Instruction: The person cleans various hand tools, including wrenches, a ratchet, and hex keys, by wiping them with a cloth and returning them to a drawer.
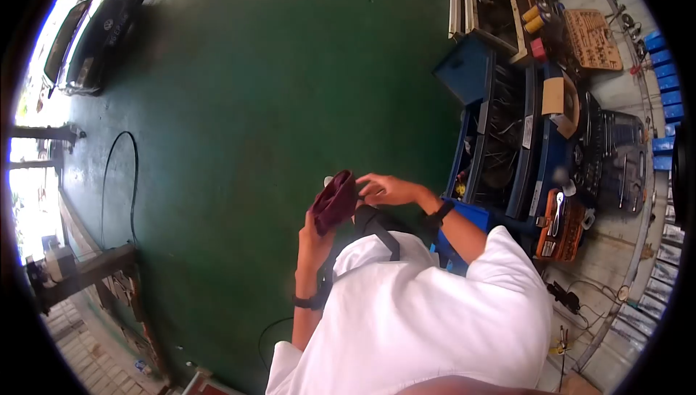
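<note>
My left hand (313, 241) is closed around a bunched maroon cloth (335, 204), held up in front of my body. The cloth looks folded, with an opening or fold at its top, and it hides most of the fingers. Just to its right is my right hand (390, 190), its fingers apart and slightly bent, pointing at the cloth. Nothing shows in that hand, and whether a fingertip touches the cloth is hard to tell. A small pale thing (328, 180) peeks out behind the cloth, too small to name.
On the right, a blue tool cabinet (536, 156) stands with drawers pulled out, near my right arm. An orange tool case (562, 225) and a grey socket tray (620, 163) lie on it. A dark car (105, 32) is far left; a black cable (134, 177) lies on the green floor.
</note>
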The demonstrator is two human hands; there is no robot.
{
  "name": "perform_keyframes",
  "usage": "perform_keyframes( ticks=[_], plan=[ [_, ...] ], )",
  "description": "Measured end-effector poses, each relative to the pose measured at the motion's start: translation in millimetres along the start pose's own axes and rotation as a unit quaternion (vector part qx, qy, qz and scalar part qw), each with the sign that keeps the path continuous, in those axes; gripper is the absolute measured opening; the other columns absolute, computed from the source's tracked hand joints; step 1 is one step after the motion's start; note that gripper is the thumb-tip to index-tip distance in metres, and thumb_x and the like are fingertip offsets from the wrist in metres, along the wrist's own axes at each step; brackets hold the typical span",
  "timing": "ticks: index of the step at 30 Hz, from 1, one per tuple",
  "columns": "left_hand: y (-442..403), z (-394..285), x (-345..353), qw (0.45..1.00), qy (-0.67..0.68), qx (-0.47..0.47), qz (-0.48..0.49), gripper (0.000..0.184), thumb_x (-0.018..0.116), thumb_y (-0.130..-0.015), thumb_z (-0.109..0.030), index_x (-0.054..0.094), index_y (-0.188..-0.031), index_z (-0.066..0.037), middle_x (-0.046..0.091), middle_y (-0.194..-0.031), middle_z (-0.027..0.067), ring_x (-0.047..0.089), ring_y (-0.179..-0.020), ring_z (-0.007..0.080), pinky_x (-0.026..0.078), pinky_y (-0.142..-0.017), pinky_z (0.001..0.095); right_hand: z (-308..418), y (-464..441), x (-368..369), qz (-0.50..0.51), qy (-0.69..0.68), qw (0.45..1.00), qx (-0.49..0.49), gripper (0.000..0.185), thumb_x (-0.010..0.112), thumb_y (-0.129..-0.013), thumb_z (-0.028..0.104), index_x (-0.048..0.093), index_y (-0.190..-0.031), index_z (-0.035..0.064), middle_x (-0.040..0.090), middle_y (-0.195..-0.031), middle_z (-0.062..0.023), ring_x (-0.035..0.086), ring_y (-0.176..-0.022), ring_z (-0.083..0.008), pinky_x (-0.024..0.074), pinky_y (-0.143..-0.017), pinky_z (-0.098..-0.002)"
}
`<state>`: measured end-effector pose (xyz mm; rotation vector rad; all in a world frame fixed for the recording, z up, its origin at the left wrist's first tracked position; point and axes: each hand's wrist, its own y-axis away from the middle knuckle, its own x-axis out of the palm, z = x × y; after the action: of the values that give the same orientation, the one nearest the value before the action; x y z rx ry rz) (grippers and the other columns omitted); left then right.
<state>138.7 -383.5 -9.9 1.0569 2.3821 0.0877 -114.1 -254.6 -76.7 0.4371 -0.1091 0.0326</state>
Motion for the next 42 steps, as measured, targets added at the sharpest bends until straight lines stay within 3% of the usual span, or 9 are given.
perform_keyframes(
  ticks=[4,6,13,22,27,33,38,40,42],
  plan=[
    [-29.5,-40.6,14.2,0.995,-0.037,0.052,0.082,0.048,0.067,-0.083,-0.009,0.044,-0.125,0.000,0.067,-0.096,0.0273,0.065,-0.090,0.0459,0.053,-0.073,0.0464,56.5,-5.0,36.7,-0.024,-0.126,0.983,-0.133,0.081,0.082,-0.079,0.037,0.041,-0.139,0.0027,0.056,-0.127,-0.0131,0.058,-0.113,-0.0227,0.0491,-0.096,-0.0346],
    [-29.6,-47.2,19.2,0.988,-0.049,0.092,0.113,0.053,0.067,-0.083,-0.009,0.040,-0.127,0.001,0.068,-0.093,0.0255,0.066,-0.087,0.0455,0.054,-0.070,0.0464,59.4,-10.7,42.1,-0.105,0.010,0.962,-0.253,0.087,0.087,-0.072,0.036,0.042,-0.138,0.0016,0.050,-0.134,-0.0148,0.055,-0.116,-0.0243,0.0491,-0.095,-0.0330],
    [-3.6,-85.0,65.9,0.978,-0.053,0.082,0.182,0.059,0.072,-0.080,-0.007,0.038,-0.127,0.000,0.070,-0.098,0.0216,0.070,-0.093,0.0358,0.056,-0.077,0.0395,51.8,62.5,25.9,-0.271,0.084,0.932,-0.224,0.047,0.080,-0.070,0.023,0.060,-0.108,0.0045,0.070,-0.087,-0.0125,0.071,-0.080,-0.0267,0.0551,-0.074,-0.0377],
    [3.7,-128.3,127.4,0.953,-0.222,0.126,0.163,0.053,0.080,-0.076,-0.027,0.049,-0.111,-0.002,0.070,-0.082,0.0167,0.068,-0.074,0.0364,0.052,-0.066,0.0437,52.8,154.5,0.5,-0.369,0.126,0.919,-0.060,0.054,0.072,-0.082,0.041,0.058,-0.117,0.0032,0.070,-0.099,-0.0183,0.068,-0.090,-0.0382,0.0534,-0.081,-0.0430],
    [-42.4,-147.4,149.1,0.921,-0.277,0.210,0.177,0.041,0.082,-0.073,-0.033,0.060,-0.069,0.001,0.062,-0.062,0.0125,0.063,-0.060,0.0314,0.047,-0.056,0.0413,27.4,163.1,-39.6,-0.388,0.105,0.902,-0.158,0.073,0.073,-0.083,0.043,0.043,-0.137,0.0043,0.069,-0.104,-0.0203,0.067,-0.093,-0.0390,0.0526,-0.084,-0.0440],
    [-97.9,-196.4,206.9,0.905,-0.228,0.203,0.296,0.043,0.082,-0.072,-0.030,0.057,-0.064,0.004,0.048,-0.050,0.0119,0.038,-0.045,0.0251,0.038,-0.047,0.0377,20.1,207.9,-96.6,-0.456,0.077,0.870,-0.168,0.067,0.072,-0.087,0.036,0.044,-0.137,0.0019,0.070,-0.103,-0.0181,0.069,-0.092,-0.0337,0.0527,-0.083,-0.0404],
    [-130.8,-231.5,244.2,0.882,-0.289,0.271,0.255,0.036,0.077,-0.075,-0.033,0.065,-0.070,0.000,0.062,-0.064,0.0192,0.064,-0.060,0.0368,0.048,-0.054,0.0420,24.1,235.7,-133.9,-0.525,-0.102,0.824,-0.186,0.046,0.069,-0.091,0.039,0.061,-0.114,0.0006,0.069,-0.098,-0.0103,0.061,-0.092,-0.0165,0.0489,-0.083,-0.0330],
    [-138.9,-242.9,253.7,0.875,-0.298,0.307,0.226,0.034,0.076,-0.075,-0.032,0.065,-0.069,0.000,0.062,-0.065,0.0196,0.065,-0.062,0.0381,0.049,-0.054,0.0434,26.8,237.3,-140.1,-0.533,-0.104,0.822,-0.171,0.045,0.069,-0.090,0.039,0.060,-0.116,0.0029,0.068,-0.101,-0.0136,0.065,-0.092,-0.0233,0.0492,-0.085,-0.0346],
    [-150.3,-245.0,261.6,0.842,-0.347,0.340,0.236,0.031,0.074,-0.075,-0.030,0.065,-0.068,-0.001,0.063,-0.066,0.0208,0.064,-0.063,0.0411,0.051,-0.056,0.0465,37.5,240.6,-143.0,-0.562,0.177,0.778,-0.218,0.044,0.070,-0.088,0.037,0.061,-0.116,0.0055,0.067,-0.106,-0.0161,0.065,-0.093,-0.0331,0.0495,-0.085,-0.0367]
  ],
)
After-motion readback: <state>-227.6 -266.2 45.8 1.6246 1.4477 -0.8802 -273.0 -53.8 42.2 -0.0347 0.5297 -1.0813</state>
